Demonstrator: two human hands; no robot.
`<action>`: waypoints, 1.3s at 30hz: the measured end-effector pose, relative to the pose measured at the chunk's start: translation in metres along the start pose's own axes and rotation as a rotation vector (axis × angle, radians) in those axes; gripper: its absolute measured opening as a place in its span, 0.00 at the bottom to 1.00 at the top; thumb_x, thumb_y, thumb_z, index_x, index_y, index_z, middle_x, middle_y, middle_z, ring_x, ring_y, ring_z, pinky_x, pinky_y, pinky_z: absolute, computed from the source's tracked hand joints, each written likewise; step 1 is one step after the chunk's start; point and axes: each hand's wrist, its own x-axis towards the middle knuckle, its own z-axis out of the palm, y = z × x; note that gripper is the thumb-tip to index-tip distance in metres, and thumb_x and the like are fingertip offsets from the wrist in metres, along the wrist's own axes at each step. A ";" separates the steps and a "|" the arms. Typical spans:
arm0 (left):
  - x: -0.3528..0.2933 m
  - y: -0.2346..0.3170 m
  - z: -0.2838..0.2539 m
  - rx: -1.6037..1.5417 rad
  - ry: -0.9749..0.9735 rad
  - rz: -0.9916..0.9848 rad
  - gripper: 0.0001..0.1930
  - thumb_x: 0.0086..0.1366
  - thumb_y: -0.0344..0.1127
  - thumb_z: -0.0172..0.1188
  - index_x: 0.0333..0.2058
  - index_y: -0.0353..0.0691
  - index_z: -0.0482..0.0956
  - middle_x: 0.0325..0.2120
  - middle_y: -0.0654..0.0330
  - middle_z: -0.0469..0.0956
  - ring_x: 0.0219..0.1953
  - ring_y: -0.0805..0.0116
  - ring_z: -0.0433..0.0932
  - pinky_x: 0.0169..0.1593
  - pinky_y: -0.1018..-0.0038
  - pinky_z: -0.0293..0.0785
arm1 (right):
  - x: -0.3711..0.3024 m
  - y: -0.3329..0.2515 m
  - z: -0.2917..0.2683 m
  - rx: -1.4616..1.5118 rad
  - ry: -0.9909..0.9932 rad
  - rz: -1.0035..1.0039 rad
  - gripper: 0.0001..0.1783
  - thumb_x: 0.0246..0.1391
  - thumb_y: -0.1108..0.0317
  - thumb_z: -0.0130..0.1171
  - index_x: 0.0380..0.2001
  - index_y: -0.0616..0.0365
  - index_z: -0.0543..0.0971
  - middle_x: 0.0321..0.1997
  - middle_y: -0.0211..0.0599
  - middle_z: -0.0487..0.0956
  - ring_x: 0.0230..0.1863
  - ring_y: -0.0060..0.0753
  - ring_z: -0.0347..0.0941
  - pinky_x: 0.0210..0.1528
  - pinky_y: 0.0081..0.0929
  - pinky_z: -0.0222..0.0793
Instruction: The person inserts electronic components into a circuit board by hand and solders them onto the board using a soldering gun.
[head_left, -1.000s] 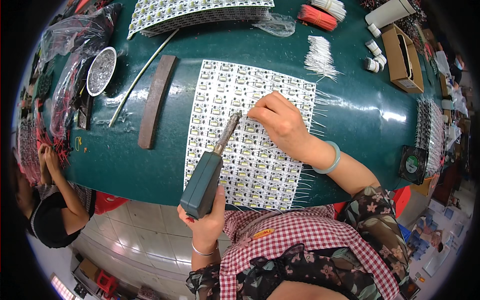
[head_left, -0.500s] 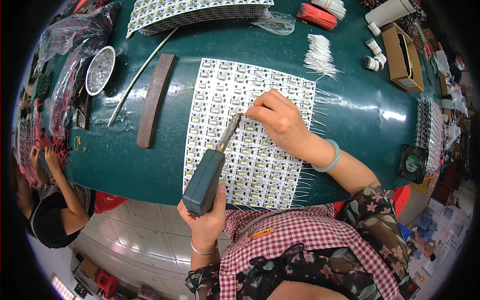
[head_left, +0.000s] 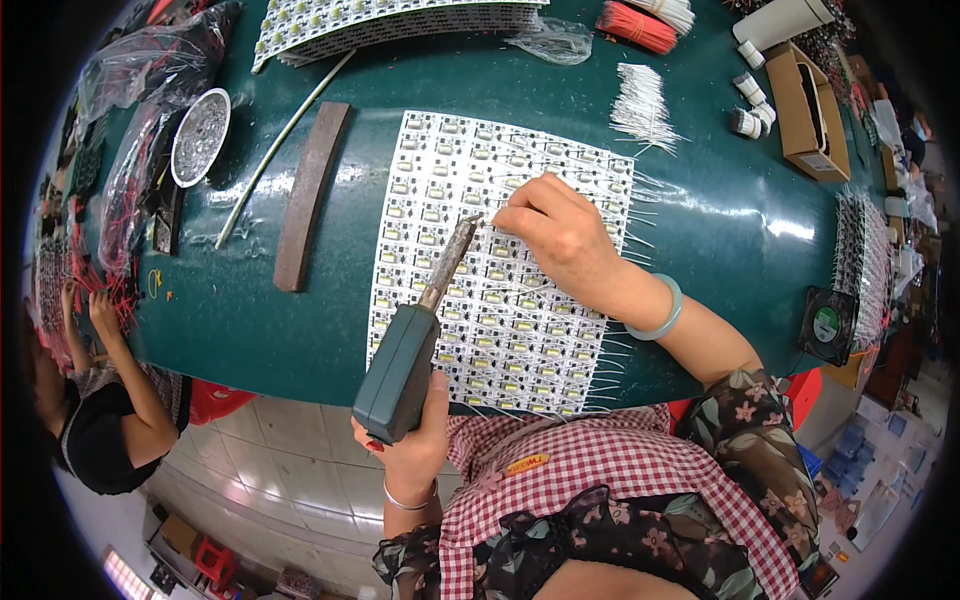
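Note:
My left hand (head_left: pixel 415 440) is wrapped round the grip of a dark green soldering gun (head_left: pixel 395 375). Its long metal tip (head_left: pixel 455 258) points up and away over a white sheet of small LED circuit boards (head_left: pixel 410 235). Just right of the tip's end, my right hand (head_left: pixel 560 240) is closed in a pinch low over the sheet. Whatever sits between those fingertips is too small to make out. Thin white wires (head_left: pixel 610 365) lie across the right part of the sheet and stick out past its right edge.
Left of the sheet lie a brown bar (head_left: pixel 312 200), a pale rod (head_left: pixel 285 150) and a white bowl (head_left: pixel 201 138) of grey bits. Stacked LED sheets (head_left: pixel 400 30), white wires (head_left: pixel 642 105) and red wires (head_left: pixel 637 30) lie beyond. Right are a cardboard box (head_left: pixel 810 120) and fan (head_left: pixel 828 325). Another person (head_left: pixel 120 420) works at left.
The soldering gun's tip has drawn back slightly to the left, leaving a small gap to my right fingertips. My left hand has shifted a little left with it. My right hand stays almost in place.

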 end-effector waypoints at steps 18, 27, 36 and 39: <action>0.011 0.009 0.009 0.035 -0.061 0.173 0.09 0.54 0.24 0.68 0.34 0.28 0.81 0.27 0.56 0.82 0.26 0.73 0.79 0.30 0.77 0.73 | 0.002 -0.003 -0.003 -0.021 -0.031 -0.001 0.09 0.41 0.83 0.57 0.30 0.64 0.77 0.31 0.40 0.72 0.34 0.38 0.71 0.36 0.30 0.71; -0.001 0.001 0.003 -0.013 -0.010 -0.018 0.12 0.53 0.25 0.70 0.37 0.27 0.82 0.29 0.55 0.83 0.28 0.71 0.80 0.33 0.77 0.75 | 0.000 -0.003 -0.002 -0.027 -0.029 -0.008 0.09 0.42 0.83 0.57 0.31 0.65 0.77 0.31 0.40 0.73 0.35 0.38 0.71 0.36 0.30 0.72; 0.000 0.004 0.003 -0.014 -0.003 -0.002 0.12 0.53 0.25 0.69 0.37 0.27 0.82 0.31 0.54 0.83 0.29 0.70 0.81 0.35 0.77 0.76 | -0.001 -0.003 -0.001 -0.028 -0.017 -0.008 0.09 0.41 0.83 0.57 0.30 0.64 0.76 0.31 0.40 0.72 0.35 0.38 0.70 0.36 0.30 0.71; -0.002 0.004 0.002 -0.007 0.000 0.002 0.12 0.53 0.25 0.69 0.37 0.27 0.82 0.31 0.54 0.84 0.29 0.70 0.81 0.35 0.77 0.76 | -0.001 -0.002 0.000 -0.037 0.004 -0.029 0.10 0.41 0.83 0.57 0.31 0.64 0.76 0.30 0.39 0.71 0.35 0.39 0.69 0.36 0.30 0.70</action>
